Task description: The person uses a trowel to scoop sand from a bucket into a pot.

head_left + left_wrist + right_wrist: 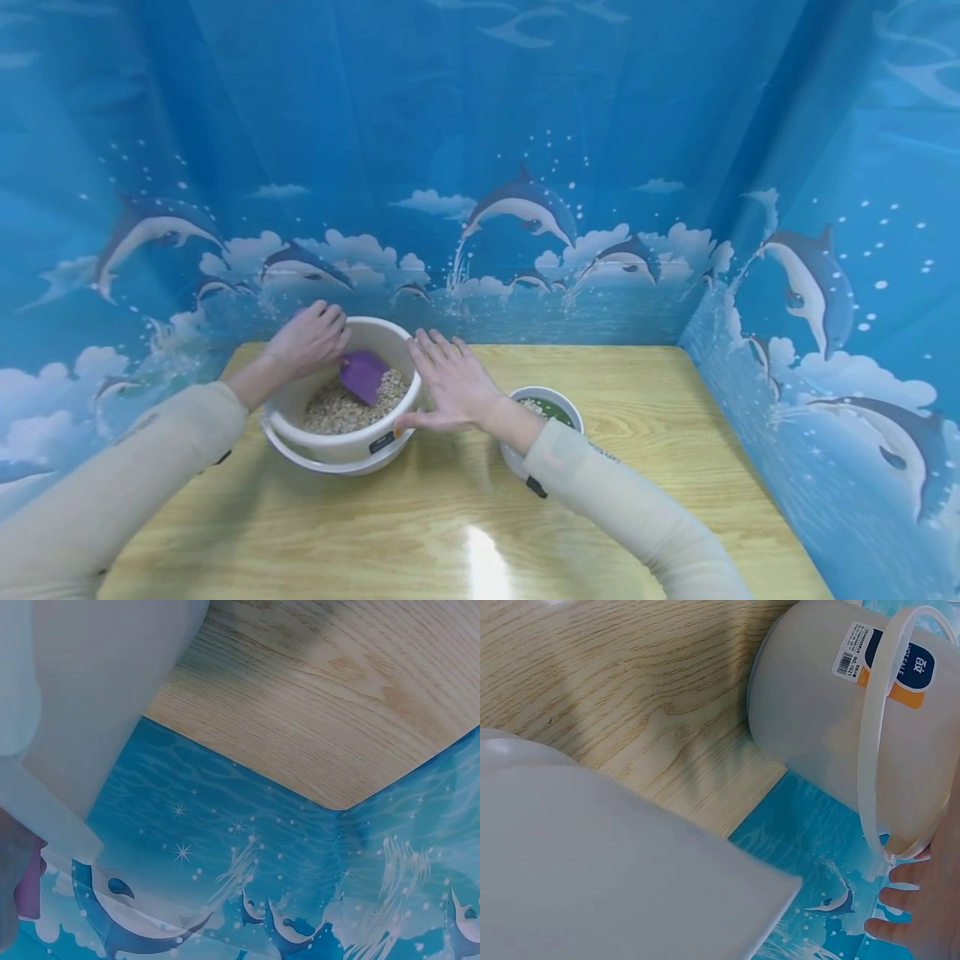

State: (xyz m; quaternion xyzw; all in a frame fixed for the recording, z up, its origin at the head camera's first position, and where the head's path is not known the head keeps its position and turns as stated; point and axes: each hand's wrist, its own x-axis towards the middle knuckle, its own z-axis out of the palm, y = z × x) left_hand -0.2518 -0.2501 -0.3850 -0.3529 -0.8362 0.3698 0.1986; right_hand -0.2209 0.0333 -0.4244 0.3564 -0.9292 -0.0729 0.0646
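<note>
A white bucket [330, 442] half full of pale grain [333, 410] stands on the wooden table [450, 517]. My left hand [311, 337] reaches over the bucket's far rim and grips the handle of a purple scoop [364, 375], whose blade lies on the grain. My right hand [450, 382] rests flat against the bucket's right rim, fingers straight and thumb on the outer wall. The right wrist view shows the bucket's wall [817, 712], its hoop handle [871, 757] and my fingertips [900, 900]. In the left wrist view only the bucket's wall [90, 697] and a sliver of purple [27, 894] show.
A small white bowl [561, 398] holding green stuff and some grain sits just right of my right wrist. Blue dolphin-print curtains [525, 208] close the table in at the back and both sides. A white blurred surface [592, 862] fills the lower left of the right wrist view.
</note>
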